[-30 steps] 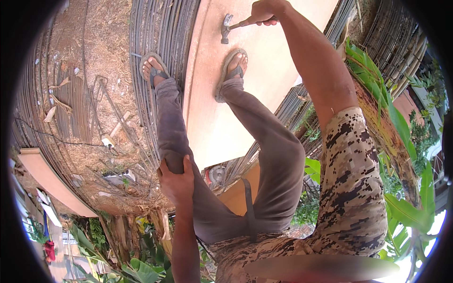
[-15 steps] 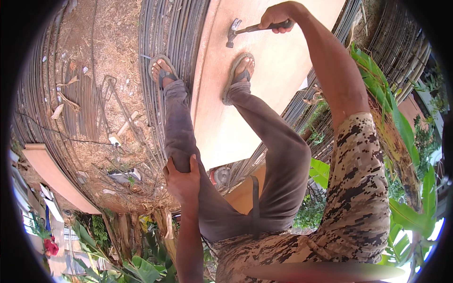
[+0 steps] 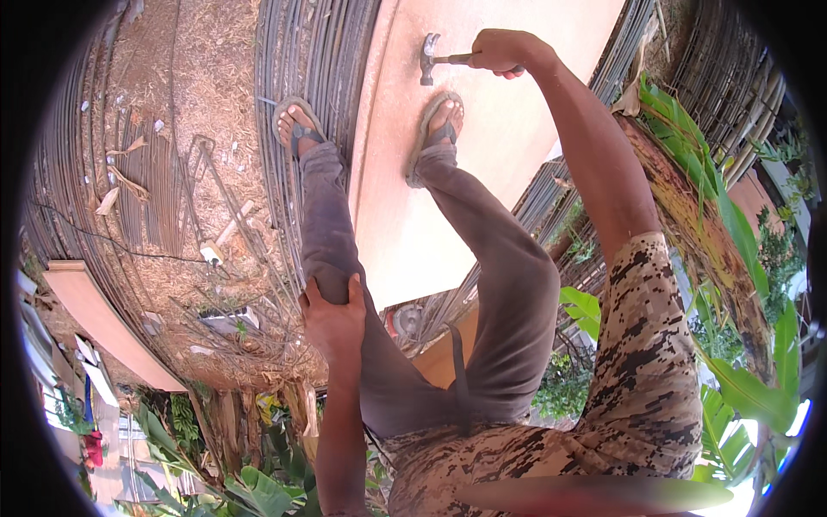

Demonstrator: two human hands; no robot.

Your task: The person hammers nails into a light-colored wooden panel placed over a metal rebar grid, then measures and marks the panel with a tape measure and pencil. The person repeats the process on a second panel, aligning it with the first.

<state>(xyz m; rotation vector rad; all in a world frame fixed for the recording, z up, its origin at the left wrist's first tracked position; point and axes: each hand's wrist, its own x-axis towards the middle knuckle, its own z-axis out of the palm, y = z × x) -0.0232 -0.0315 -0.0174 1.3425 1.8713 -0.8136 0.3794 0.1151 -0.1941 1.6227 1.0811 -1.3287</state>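
Observation:
My right hand (image 3: 498, 53) is closed around the dark handle of a claw hammer (image 3: 428, 60), whose metal head is above my right sandaled foot (image 3: 438, 129), over a pale wooden board (image 3: 405, 241). That foot rests on the board. My left hand (image 3: 332, 320) grips my left knee, thumb and fingers either side of it. My left foot (image 3: 298, 127) is beside the board, on long metal rods (image 3: 310, 52).
More rods and bent bars lie over dry dirt (image 3: 207, 77) at left, with a cable and white block (image 3: 212, 252). Another board (image 3: 112, 323) lies lower left. A red-and-silver tool (image 3: 407, 320) sits beyond the board's near edge. Banana plants (image 3: 758, 388) border both sides.
Since a second ago my right hand and hammer appear a little right and lower, as the whole view has shifted slightly. My left hand still grips my knee.

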